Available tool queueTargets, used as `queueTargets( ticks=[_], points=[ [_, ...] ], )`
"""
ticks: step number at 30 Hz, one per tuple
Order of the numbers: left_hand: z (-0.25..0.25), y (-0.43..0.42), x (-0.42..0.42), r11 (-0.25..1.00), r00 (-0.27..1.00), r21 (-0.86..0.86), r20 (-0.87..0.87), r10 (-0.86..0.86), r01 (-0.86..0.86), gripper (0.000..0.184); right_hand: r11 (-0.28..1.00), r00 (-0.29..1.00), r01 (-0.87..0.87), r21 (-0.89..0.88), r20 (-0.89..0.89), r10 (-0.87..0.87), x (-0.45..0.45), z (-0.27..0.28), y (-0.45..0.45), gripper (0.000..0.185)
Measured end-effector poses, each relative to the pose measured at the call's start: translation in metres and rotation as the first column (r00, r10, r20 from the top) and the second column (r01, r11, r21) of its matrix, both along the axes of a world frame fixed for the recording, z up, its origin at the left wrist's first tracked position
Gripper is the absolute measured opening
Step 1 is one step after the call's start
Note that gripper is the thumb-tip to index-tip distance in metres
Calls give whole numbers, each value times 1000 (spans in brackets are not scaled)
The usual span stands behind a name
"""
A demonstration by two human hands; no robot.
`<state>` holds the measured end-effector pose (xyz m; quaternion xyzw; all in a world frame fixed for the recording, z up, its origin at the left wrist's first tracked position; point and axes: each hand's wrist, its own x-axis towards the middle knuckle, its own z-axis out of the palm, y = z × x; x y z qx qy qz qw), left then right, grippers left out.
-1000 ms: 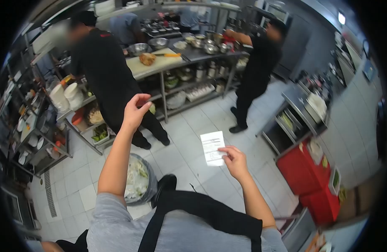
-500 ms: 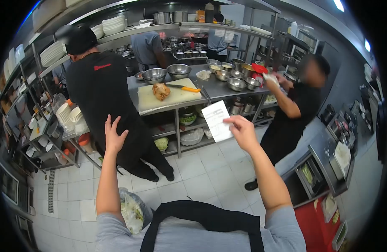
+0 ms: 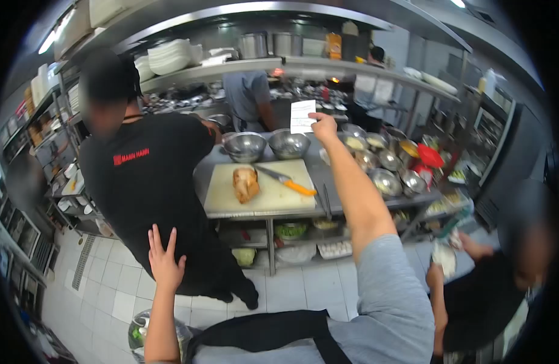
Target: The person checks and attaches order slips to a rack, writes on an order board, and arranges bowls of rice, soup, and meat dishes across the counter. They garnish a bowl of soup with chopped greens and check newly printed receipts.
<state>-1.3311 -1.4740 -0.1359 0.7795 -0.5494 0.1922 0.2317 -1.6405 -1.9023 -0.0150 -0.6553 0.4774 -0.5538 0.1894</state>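
Observation:
My right hand (image 3: 324, 127) is stretched far forward over the steel counter (image 3: 343, 200), its fingers closed on a white printed paper slip (image 3: 302, 116). The slip is held up near the shelf above the counter. My left hand (image 3: 166, 258) is open with fingers spread, close to the back of a co-worker in a black shirt (image 3: 134, 182); whether it touches the shirt I cannot tell. Below my right arm lies a cutting board (image 3: 279, 191) with a browned piece of cooked meat (image 3: 245, 185) and an orange-handled knife (image 3: 287, 180).
Two steel bowls (image 3: 245, 147) stand behind the board, and several more bowls (image 3: 385, 181) crowd the counter's right side. At lower right, another person (image 3: 485, 297) holds something white. A bag of greens (image 3: 140, 330) is on the floor. Plates (image 3: 169, 57) sit on the upper shelf.
My right arm has reached forward and up with the paper slip, while I have come nearer the counter. My left hand stays spread, lower in view. The right-hand co-worker now appears lower and closer.

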Motion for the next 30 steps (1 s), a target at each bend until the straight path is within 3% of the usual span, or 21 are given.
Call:
queueTargets(
  ticks=[3, 5, 7, 8, 9, 11, 13, 15, 19, 20, 23, 27, 28, 30],
  points=[
    [3, -15, -26, 997, 997, 12, -23, 75, -75, 83, 999, 998, -2, 39, 61, 0, 33, 6, -120, 32],
    [3, -23, -40, 991, 992, 49, -19, 126, -125, 85, 972, 933, -152, 181, 350, 81, 55, 23, -166, 29],
    [6, -32, -57, 981, 986, 99, 10, 167, -168, 84, 999, 952, 26, 33, 304, -35, 75, 25, -240, 34],
    [8, -35, -68, 972, 981, 138, 19, 192, -192, 84, 997, 912, -47, -68, 405, 71, 83, 30, -246, 34],
    [9, -39, -78, 961, 977, 181, 29, 209, -211, 84, 981, 852, -102, -166, 494, 172, 85, 38, -244, 35],
    [12, -50, -99, 948, 971, 211, 52, 231, -237, 79, 927, 880, -318, -201, 302, 367, 70, 34, -221, 32],
    [11, -60, -114, 944, 965, 200, 84, 250, -262, 80, 790, 743, -388, -475, 346, 573, 63, 14, -191, 24],
    [14, -72, -129, 934, 954, 200, 107, 280, -297, 80, 748, 775, -402, -528, 239, 585, 54, -2, -177, 25],
    [17, -86, -155, 927, 942, 179, 116, 314, -330, 80, 726, 720, -450, -520, 269, 640, 55, 21, -130, 27],
    [17, -88, -160, 921, 938, 187, 130, 323, -343, 80, 738, 740, -398, -546, 284, 609, 61, 27, -129, 28],
    [17, -87, -173, 903, 927, 210, 113, 358, -375, 80, 852, 821, -372, -368, 299, 487, 65, 34, -133, 30],
    [11, -73, -193, 887, 913, 219, 63, 404, -407, 80, 818, 744, -409, -405, 371, 556, 74, 50, -135, 36],
    [12, -69, -199, 881, 906, 223, 39, 420, -418, 80, 836, 769, -426, -346, 349, 536, 70, 51, -126, 39],
    [9, -57, -210, 864, 888, 228, 2, 460, -448, 81, 824, 776, -410, -392, 325, 540, 67, 39, -117, 40]
  ],
)
